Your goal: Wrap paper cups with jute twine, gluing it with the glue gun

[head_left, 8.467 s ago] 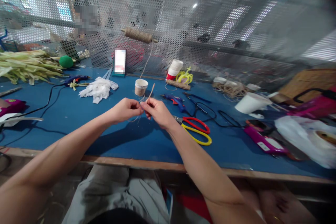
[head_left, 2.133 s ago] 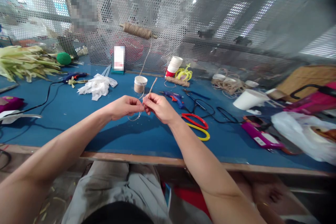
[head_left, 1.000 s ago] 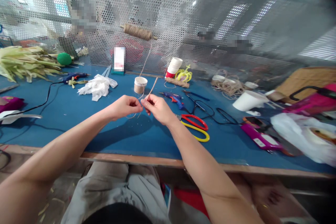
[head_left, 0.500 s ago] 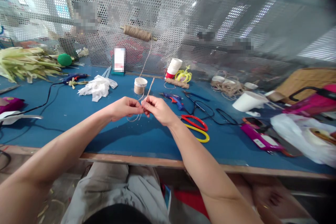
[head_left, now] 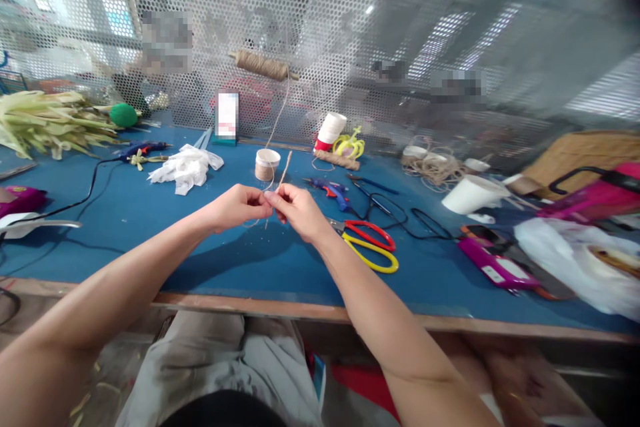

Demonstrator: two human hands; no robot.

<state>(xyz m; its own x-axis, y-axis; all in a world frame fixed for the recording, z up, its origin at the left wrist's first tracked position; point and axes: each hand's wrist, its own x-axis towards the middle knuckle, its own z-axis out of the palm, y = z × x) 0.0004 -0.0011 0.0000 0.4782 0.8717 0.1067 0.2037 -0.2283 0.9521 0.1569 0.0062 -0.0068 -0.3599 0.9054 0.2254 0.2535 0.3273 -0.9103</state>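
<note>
My left hand (head_left: 235, 207) and my right hand (head_left: 297, 210) meet fingertip to fingertip above the blue table (head_left: 150, 227). My right hand pinches a thin tan stick (head_left: 285, 173) that rises up and away from my fingers. My left hand pinches a fine jute thread (head_left: 273, 180) at the stick's base. That thread runs up past a small twine roll (head_left: 267, 164) to a jute spool (head_left: 261, 65) hung on the mesh wall. Both hands are closed.
Red and yellow scissors (head_left: 367, 245) lie just right of my right hand, with a blue glue gun (head_left: 330, 189) and black cables behind. White lace (head_left: 186, 166) and green leaves (head_left: 45, 123) lie to the left. A white cup (head_left: 470, 195) and magenta tools (head_left: 495, 267) sit to the right.
My hands stay together at the same spot, with small finger shifts on the thread. The stick's tip has tilted slightly, and the loose loop of thread under my hands has shrunk.
</note>
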